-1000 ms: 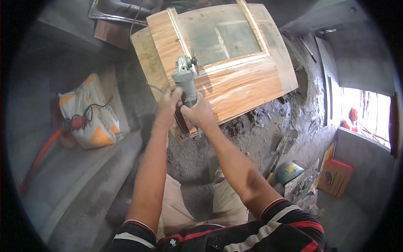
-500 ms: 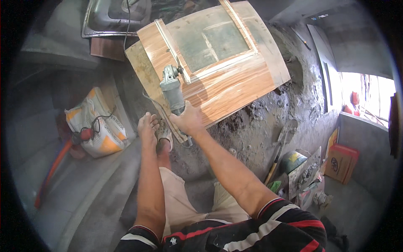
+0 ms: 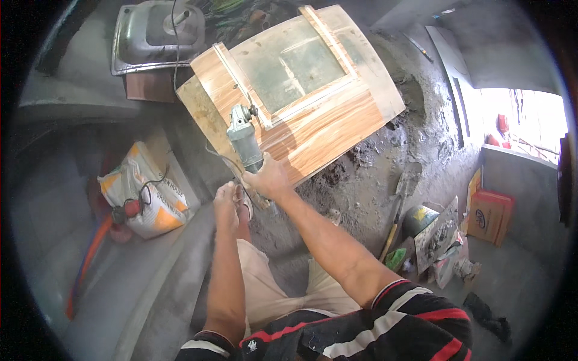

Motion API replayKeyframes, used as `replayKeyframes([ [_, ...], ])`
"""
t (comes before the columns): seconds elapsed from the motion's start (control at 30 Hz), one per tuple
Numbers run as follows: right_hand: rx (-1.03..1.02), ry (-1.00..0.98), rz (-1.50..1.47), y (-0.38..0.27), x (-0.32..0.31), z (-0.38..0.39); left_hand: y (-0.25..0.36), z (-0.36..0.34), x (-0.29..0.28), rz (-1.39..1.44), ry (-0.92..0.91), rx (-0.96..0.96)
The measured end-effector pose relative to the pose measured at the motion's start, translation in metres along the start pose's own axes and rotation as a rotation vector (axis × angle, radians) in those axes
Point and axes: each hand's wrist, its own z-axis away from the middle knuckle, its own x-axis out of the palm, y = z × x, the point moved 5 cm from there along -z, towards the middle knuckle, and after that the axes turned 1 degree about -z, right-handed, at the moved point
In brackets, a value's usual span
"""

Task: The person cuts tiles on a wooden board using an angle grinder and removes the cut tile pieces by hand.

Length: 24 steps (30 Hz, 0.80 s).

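A grey angle grinder [image 3: 244, 139] rests its head on the left edge of a wooden panel [image 3: 325, 126] with a framed greenish centre [image 3: 295, 63]. My right hand [image 3: 269, 178] is shut around the rear of the grinder's body. My left hand [image 3: 226, 201] hangs just left of it, off the tool, fingers curled, close to the grinder's black cord. Whether it holds the cord I cannot tell. My knees in beige shorts [image 3: 265, 283] are below.
A steel sink [image 3: 153, 36] lies at the top left. An orange and white sack [image 3: 144, 195] with a red plug on it stands at the left. Tools, a tin [image 3: 419, 218] and an orange box [image 3: 489, 215] clutter the dirt floor at the right.
My left hand came off the grinder and dropped to the left of it. The right hand keeps hold of the tool, which stays on the panel's left edge.
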Motion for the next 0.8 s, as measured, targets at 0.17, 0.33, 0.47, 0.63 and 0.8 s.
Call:
replayKeyframes([
  [0.17,-0.007,0.009,0.032,-0.007,-0.001,0.006,-0.003,0.006,-0.009,-0.042,-0.067,-0.055],
  [0.33,0.031,-0.036,-0.003,-0.006,0.0,0.005,0.024,0.017,0.009,-0.047,-0.033,-0.031],
  [0.47,0.045,-0.037,0.022,-0.01,0.009,0.004,0.048,0.003,0.012,0.022,-0.05,0.009],
  [0.63,0.063,-0.035,-0.025,-0.009,0.008,0.002,0.067,-0.008,0.025,-0.029,-0.121,0.036],
  [0.8,0.099,0.011,0.008,-0.009,-0.001,0.003,0.06,-0.007,0.032,-0.058,-0.204,0.013],
])
